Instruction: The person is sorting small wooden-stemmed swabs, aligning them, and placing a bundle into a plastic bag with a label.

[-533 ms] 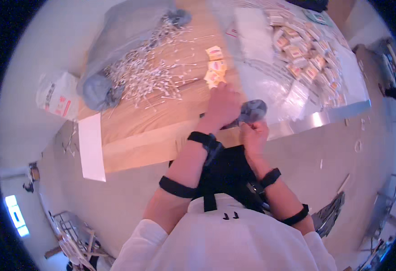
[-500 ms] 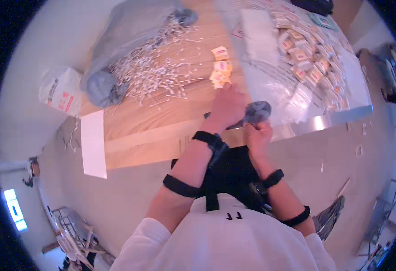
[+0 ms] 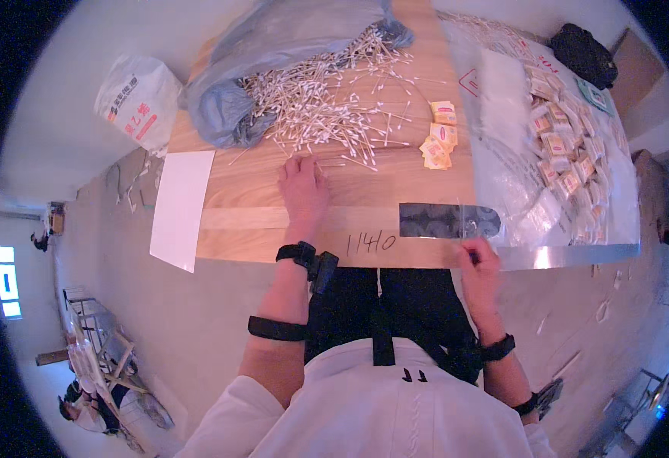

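My left hand [image 3: 304,192] rests over the wooden tabletop at the near edge of a loose heap of cotton swabs [image 3: 323,114]. Its fingers are a little apart and bent down, with nothing visible in them. At the table's front edge, my right hand [image 3: 481,267] has its fingers closed in a pinch; what they hold, if anything, is too small to make out. Just beyond those fingers lies a dark flat strip [image 3: 430,220] with a rounded right end and a shiny clear patch on it. Small yellow printed cards [image 3: 441,137] lie in a column between swabs and plastic sheet.
A grey-blue plastic bag [image 3: 231,111] spills the swabs. To the right, many small filled packets [image 3: 567,156] lie on clear plastic sheeting beside a white stack [image 3: 504,99]. A white sheet [image 3: 182,206] overhangs the left edge. A black bag [image 3: 585,55] stands far right.
My left hand has moved left from the yellow cards to the swab heap. My right hand has drawn back from the dark strip, which now lies flat. The view has shifted.
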The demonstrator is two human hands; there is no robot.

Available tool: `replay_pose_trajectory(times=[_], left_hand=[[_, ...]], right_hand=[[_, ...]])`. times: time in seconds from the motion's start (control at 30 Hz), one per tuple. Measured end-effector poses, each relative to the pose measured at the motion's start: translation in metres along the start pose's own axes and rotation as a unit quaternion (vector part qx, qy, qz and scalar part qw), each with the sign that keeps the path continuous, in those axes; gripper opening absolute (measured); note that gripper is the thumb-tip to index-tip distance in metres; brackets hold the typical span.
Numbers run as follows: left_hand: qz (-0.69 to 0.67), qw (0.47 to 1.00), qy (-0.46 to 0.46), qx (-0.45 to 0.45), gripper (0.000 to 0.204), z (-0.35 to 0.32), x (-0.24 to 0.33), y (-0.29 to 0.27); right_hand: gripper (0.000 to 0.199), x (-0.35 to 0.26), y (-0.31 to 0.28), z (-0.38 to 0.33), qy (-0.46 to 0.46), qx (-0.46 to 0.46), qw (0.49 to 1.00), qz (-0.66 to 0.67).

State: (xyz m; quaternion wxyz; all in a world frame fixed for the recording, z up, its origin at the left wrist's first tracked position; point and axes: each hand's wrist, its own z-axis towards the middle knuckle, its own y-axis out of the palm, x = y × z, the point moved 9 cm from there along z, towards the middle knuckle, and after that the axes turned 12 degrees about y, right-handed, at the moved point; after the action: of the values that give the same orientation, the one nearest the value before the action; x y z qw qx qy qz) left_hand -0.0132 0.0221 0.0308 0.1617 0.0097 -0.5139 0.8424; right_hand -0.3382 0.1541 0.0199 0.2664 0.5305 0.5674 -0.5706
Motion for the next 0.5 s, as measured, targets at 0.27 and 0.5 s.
replay_pose_trajectory(times=[0.27,0.5], left_hand=[[-0.058,0.996,0.061,-0.011,0.019,-0.024,0.044,0.013],[-0.136,0.982,0.120,-0.056,0.011,-0.029,0.063,0.004]], right_hand=[[0.014,-0.059,0.108,0.065,-0.098,-0.068,0.982,-0.145],[0.011,-0.083,0.161,0.103,-0.195,-0.043,0.948,-0.249]])
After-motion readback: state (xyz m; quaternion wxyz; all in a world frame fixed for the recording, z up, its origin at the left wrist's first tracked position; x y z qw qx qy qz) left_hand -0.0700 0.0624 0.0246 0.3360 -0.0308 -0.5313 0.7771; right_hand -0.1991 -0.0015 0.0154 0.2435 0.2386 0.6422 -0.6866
